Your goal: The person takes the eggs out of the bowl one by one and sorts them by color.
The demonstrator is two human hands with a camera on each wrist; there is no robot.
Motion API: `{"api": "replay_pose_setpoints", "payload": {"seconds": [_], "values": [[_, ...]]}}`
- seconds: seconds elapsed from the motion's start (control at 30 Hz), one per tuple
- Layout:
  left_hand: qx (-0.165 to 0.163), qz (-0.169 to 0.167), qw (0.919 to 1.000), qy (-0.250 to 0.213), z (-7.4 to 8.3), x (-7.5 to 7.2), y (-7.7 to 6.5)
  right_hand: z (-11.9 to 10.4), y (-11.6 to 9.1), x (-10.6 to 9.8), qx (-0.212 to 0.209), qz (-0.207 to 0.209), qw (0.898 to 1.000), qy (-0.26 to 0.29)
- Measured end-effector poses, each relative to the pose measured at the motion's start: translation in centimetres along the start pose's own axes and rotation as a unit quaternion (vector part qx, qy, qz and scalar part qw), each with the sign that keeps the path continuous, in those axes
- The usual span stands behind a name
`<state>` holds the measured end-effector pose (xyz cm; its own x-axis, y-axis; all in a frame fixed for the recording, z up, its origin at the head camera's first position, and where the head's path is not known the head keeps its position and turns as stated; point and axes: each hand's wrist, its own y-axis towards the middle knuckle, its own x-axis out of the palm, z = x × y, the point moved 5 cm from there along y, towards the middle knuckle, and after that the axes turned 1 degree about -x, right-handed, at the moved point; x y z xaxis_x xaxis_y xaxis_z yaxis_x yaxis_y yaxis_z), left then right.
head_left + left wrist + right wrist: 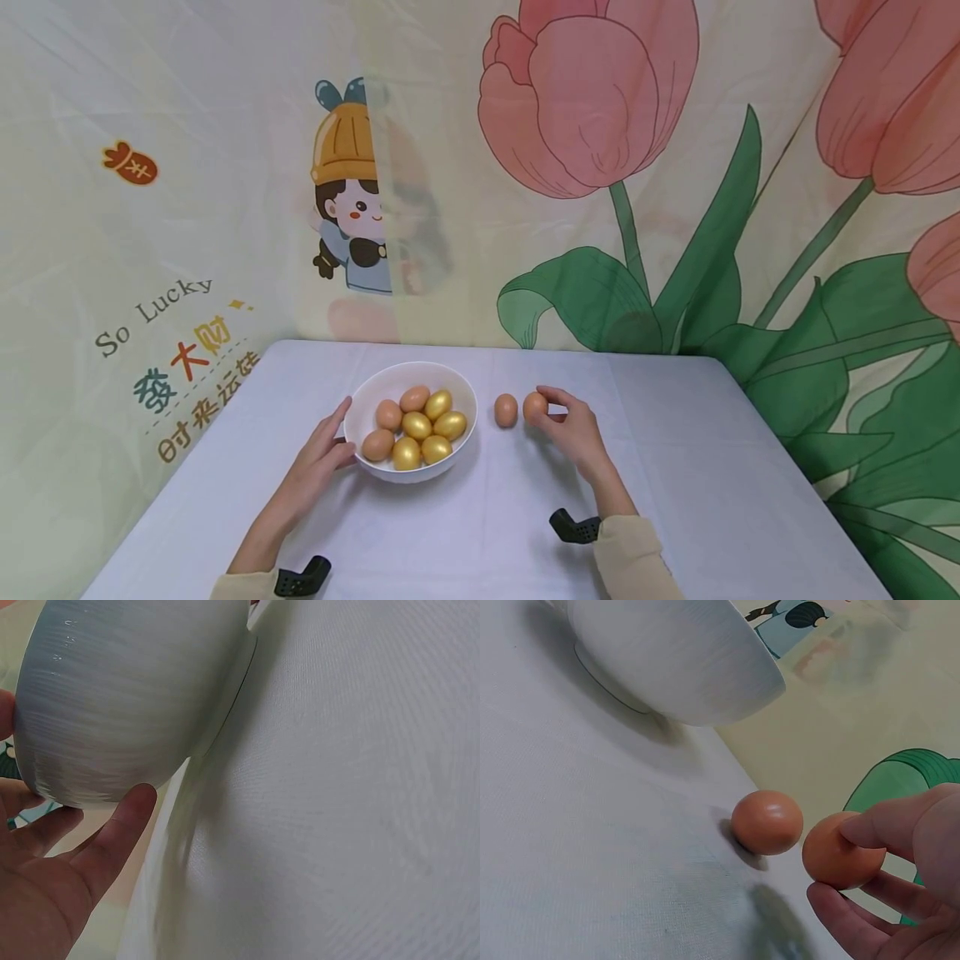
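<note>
A white bowl [411,477] stands on the table, holding several golden eggs [417,425] and three brown eggs [415,398]. My left hand [318,462] rests against the bowl's left side with fingers and thumb spread; in the left wrist view the thumb [131,817] touches the bowl's outer wall. To the right of the bowl, my right hand [573,429] pinches a brown egg [841,851] between thumb and fingers. Another brown egg [506,411] lies on the cloth between that egg and the bowl.
A white cloth [465,542] covers the table. Behind it hangs a printed curtain [450,167] with tulips and a cartoon figure. Black wrist cameras [303,577] sit at both sleeves.
</note>
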<state>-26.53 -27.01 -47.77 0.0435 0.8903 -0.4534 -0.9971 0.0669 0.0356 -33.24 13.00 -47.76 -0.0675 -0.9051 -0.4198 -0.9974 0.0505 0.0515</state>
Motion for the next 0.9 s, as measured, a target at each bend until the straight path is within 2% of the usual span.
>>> {"api": "replay_pose_setpoints", "payload": {"seconds": [0.27,0.6,0.9], "values": [[-0.001,-0.001,1.0000,0.000,0.1,0.1,0.0,0.5,0.0,0.4,0.011,0.008,1.000,-0.002],[-0.001,0.000,1.0000,0.003,0.0,0.1,0.1,0.6,0.0,0.8,-0.001,0.015,1.000,0.012],[-0.004,0.000,1.0000,0.006,-0.1,0.1,0.0,1.3,0.2,1.3,0.004,0.026,1.000,-0.004]]}}
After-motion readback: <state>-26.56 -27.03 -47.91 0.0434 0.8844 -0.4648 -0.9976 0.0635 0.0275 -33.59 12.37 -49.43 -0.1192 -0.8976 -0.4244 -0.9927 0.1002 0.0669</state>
